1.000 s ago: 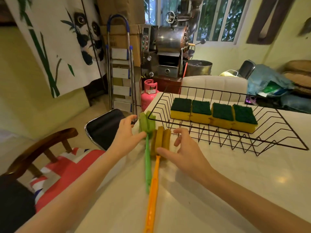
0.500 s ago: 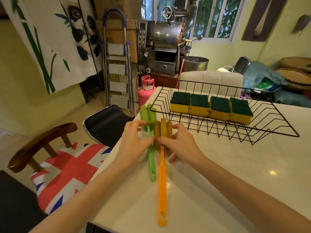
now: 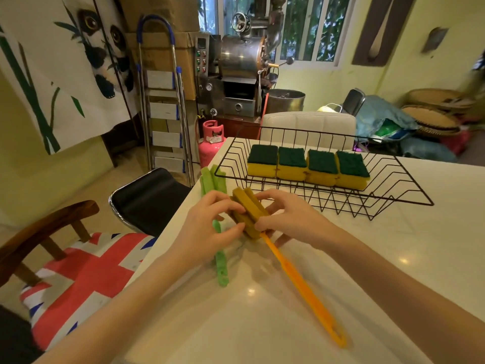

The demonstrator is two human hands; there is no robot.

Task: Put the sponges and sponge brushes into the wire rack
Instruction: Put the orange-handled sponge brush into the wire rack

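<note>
Sponge brushes, two in number, lie near the table's left edge [image 3: 393, 258], outside the wire rack [image 3: 388, 190]. Leftmost, the green sponge brush [image 3: 210, 179] rests flat with its foam head toward the far edge, just beside the rack's left end; its handle passes under the left hand [image 3: 210, 229]. That hand's fingers curl onto the ochre foam head of the orange sponge brush [image 3: 301, 285], while the right hand [image 3: 286, 219] pinches the same head from the opposite side, so both hands grasp one brush. The head is tilted up while the handle's looped end trails toward the near edge, probably a two-handed grip to steady the soft foam before carrying it across. Farther right, four sponges [image 3: 307, 164], green scouring face up, sit edge to edge in a row inside the rack, presumably packed to leave room; two brushes remain to be placed
</note>
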